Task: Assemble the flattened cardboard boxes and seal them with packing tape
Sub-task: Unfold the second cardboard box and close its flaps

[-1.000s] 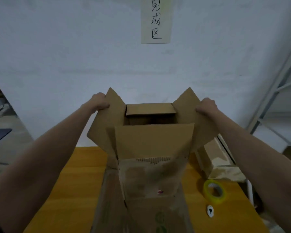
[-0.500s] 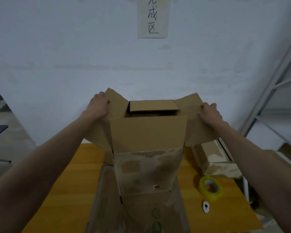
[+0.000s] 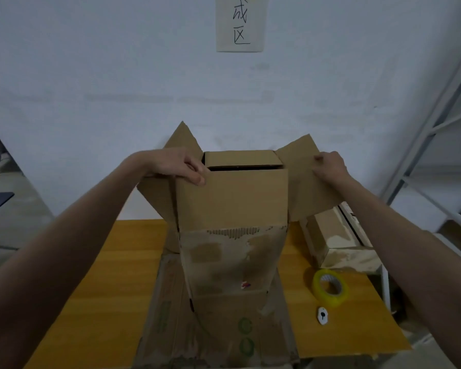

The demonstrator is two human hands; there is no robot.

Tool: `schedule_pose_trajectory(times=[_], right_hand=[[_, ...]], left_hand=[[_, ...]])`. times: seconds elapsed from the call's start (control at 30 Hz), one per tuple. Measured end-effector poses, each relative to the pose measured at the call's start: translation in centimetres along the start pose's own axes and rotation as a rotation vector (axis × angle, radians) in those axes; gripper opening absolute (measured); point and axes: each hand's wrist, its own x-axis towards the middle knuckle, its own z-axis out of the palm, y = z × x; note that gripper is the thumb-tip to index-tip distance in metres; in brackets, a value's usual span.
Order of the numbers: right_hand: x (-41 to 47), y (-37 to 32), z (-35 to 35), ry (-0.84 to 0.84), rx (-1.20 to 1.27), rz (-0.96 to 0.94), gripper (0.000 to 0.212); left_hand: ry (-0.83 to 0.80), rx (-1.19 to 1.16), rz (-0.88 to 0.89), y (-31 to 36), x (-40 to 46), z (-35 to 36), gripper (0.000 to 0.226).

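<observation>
Head view. Cardboard box (image 3: 232,235) stands upright on the orange tabletop (image 3: 109,288), top end open, four flaps loose. Near flap (image 3: 232,198) lies folded across the opening toward the far side; far flap (image 3: 242,158) tips inward, a dark gap between the two. Left flap (image 3: 171,166) and right flap (image 3: 304,182) stick up and outward.

Left hand (image 3: 179,166) sits at the top left corner, fingers curled over the near flap's edge, touching the left flap too. Whether its grip really clamps the cardboard I cannot tell. Right hand (image 3: 329,166) rests on the right flap, fingers bent against its face; grip likewise unclear.

Under the box, a flattened cardboard sheet (image 3: 218,342) with green print lies on the tabletop. Yellow roll of packing tape (image 3: 330,287) rests to the right, near the box but apart from it. Just in front of the roll, a small white cutter (image 3: 322,315). A second box (image 3: 336,241) lies on its side at the right edge. A paper sign (image 3: 240,22) hangs on the wall.
</observation>
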Motion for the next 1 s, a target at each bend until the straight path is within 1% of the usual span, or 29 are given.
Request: schedule_pose_trajectory(times=[0.13,0.27,0.37,0.5,0.57,0.7,0.8,0.9,1.0], right_hand=[[-0.3,-0.5,-0.6,0.009,0.052,0.001,0.049],[-0.6,-0.9,-1.1,-0.008,0.068,-0.005,0.05],[-0.7,-1.2,-1.3,-0.016,0.095,-0.007,0.05],[-0.7,-2.1,-1.7,-0.014,0.144,-0.03,0.05],[-0.7,-2.6,-1.8,-0.024,0.164,-0.036,0.05],[-0.9,-3.4,-2.0,-0.075,0.275,-0.021,0.055],[-1.3,-4.1,-2.0,-0.131,0.439,-0.024,0.058],[-2.1,-5.6,-1.3,-0.189,0.557,-0.045,0.059],[-3.2,-7.1,0.5,-0.271,0.565,-0.095,0.056]], left_hand=[[0.014,0.173,-0.047,0.6,1.9,1.0,0.03],[0.039,0.289,-0.158,0.0,3.4,1.6,0.041],[0.033,0.326,-0.186,-0.8,4.4,2.0,0.033],[0.041,0.321,-0.194,-1.1,5.4,2.7,0.041],[0.047,0.332,-0.2,-1.2,5.8,3.0,0.034],[0.037,0.372,-0.255,-1.6,6.5,4.6,0.03],[0.017,0.43,-0.261,-1.6,6.7,6.3,0.048],[0.027,0.484,-0.257,-1.2,6.8,6.7,0.055],[0.056,0.592,-0.256,-0.7,6.6,6.4,0.066]])
